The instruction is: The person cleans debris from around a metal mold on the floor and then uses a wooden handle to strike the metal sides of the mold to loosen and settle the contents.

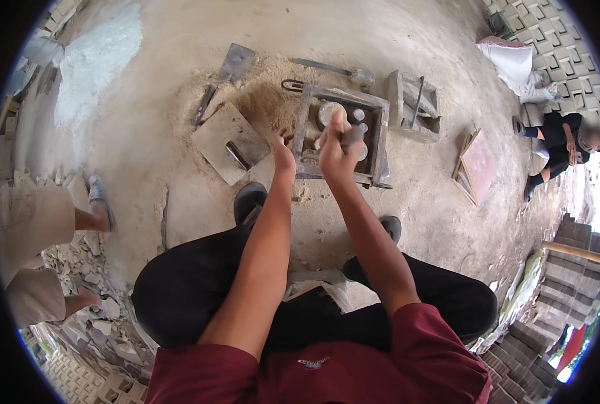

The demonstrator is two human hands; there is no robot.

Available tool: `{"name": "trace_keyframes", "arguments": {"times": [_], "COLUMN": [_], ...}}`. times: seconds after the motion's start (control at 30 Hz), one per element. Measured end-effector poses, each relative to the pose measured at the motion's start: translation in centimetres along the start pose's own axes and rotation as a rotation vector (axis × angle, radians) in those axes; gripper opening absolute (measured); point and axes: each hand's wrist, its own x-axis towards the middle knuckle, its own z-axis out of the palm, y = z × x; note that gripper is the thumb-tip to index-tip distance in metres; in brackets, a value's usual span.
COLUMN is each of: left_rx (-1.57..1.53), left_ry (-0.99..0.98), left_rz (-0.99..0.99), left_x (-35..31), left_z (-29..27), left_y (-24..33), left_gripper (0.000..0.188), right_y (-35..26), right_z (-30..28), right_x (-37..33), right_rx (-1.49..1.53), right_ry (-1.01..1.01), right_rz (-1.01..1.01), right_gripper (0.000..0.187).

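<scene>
A worn wooden frame box (385, 128) sits on the dusty ground in front of me. Inside it lie a pale round disc (329, 113) and small grey cylinders (358, 115). Over the box, my right hand (339, 156) is closed around a grey, stone-like lump (352, 136), whose exact kind I cannot make out. My left hand (284, 159) rests edge-on by the box's left wall, its fingers partly seen and apparently extended, holding nothing visible. Left of it lies a square board (219, 141) with a dark metal tube (238, 155) on top.
Beyond the board are loose sand (263, 101) and a flat trowel (236, 64). A mallet-like tool (360, 77) lies behind the box. To the right stand a grey trough (397, 108) and flat boards (478, 165). One person (559, 145) sits far right; another's legs (87, 219) are left.
</scene>
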Motion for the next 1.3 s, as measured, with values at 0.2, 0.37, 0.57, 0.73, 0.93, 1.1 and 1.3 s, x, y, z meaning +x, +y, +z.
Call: {"name": "trace_keyframes", "arguments": {"times": [0.2,0.37,0.57,0.73,0.93,1.1,1.3], "left_rx": [0.533,0.362,0.903,0.622,0.749,0.786,0.493], "left_ry": [0.237,0.441,0.409,0.346,0.341,0.19,0.326], "left_rz": [0.342,0.218,0.124,0.338,0.375,0.302,0.371], "left_x": [-1.8,-3.1,-3.8,-3.2,-3.2,-3.2,-3.8], "left_z": [0.2,2.1,4.0,2.1,1.1,1.1,2.8], "left_y": [-1.3,1.2,1.5,0.9,1.4,1.9,0.7], "left_gripper": [0.047,0.049,0.053,0.053,0.052,0.05,0.049], "right_y": [2.3,4.5,9.0,5.5,4.8,4.8,6.0], "right_z": [0.0,-3.7,-7.6,-8.2,-6.4,-6.4,-6.3], "right_x": [-1.5,-2.5,-2.2,-1.6,-1.9,-1.6,-0.6], "right_rx": [-0.102,-0.142,-0.235,0.141,0.113,-0.078,-0.099], "right_ry": [0.032,-0.302,0.012,0.03,0.112,0.087,-0.112], "right_rz": [-0.126,-0.312,-0.271,-0.235,-0.177,-0.213,-0.169], "right_gripper": [0.047,0.049,0.049,0.048,0.046,0.042,0.041]}}
